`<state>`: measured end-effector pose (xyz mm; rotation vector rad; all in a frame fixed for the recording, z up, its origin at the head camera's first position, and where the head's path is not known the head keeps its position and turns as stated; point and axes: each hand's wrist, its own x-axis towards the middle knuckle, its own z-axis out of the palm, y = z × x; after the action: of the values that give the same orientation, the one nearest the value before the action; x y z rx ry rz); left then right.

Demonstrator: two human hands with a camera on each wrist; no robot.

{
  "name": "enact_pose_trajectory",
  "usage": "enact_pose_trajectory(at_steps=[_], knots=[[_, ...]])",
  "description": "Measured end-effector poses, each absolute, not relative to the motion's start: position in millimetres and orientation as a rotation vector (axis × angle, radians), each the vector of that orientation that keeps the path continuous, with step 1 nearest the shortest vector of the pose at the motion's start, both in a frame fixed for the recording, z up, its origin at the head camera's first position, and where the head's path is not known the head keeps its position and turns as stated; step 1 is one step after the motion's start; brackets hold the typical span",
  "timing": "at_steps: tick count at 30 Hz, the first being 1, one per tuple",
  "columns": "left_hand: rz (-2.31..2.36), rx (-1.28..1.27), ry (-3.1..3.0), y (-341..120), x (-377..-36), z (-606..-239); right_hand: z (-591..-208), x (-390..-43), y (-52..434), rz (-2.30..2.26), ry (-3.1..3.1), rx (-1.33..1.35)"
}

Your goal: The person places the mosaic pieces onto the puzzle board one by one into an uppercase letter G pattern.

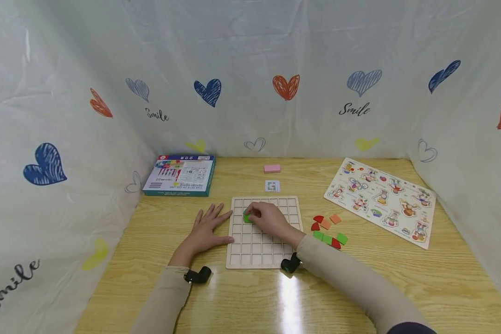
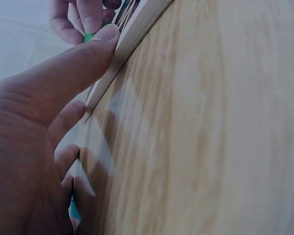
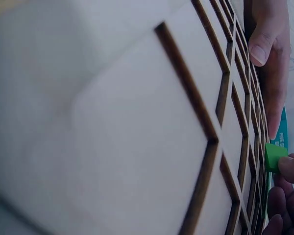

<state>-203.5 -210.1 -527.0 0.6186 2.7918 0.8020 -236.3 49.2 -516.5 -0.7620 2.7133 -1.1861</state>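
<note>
Beige fabric sleeves (image 1: 350, 278) cross the wood-grain bench (image 1: 234, 306). The left hand (image 1: 204, 232), fingers spread, touches the pale wooden grid board (image 1: 247, 260); the right hand's (image 1: 271, 220) fingers pinch a flat green piece (image 3: 273, 157) at its upper-left cells.

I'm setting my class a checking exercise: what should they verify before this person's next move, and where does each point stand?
1. Board steadied: ok; the left hand touches the left edge of the grid board.
2. Green piece gripped: ok; the right hand pinches it.
3. Green piece lying flat in a cell: not ok; the right wrist view shows it tilted up from the board.
4. Pattern card matched: cannot tell; its print is too small to read.
5. Loose pieces at hand: ok; red, orange and green ones lie right of the board.
</note>
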Motion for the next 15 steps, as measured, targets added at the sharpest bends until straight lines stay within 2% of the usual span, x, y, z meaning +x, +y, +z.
enact_pose_trajectory(at_steps=[15], knots=[[0.789, 0.619, 2.784, -210.3, -205.3, -527.5, -515.0, -237.0, 46.3, -0.951, 2.756, -0.773]])
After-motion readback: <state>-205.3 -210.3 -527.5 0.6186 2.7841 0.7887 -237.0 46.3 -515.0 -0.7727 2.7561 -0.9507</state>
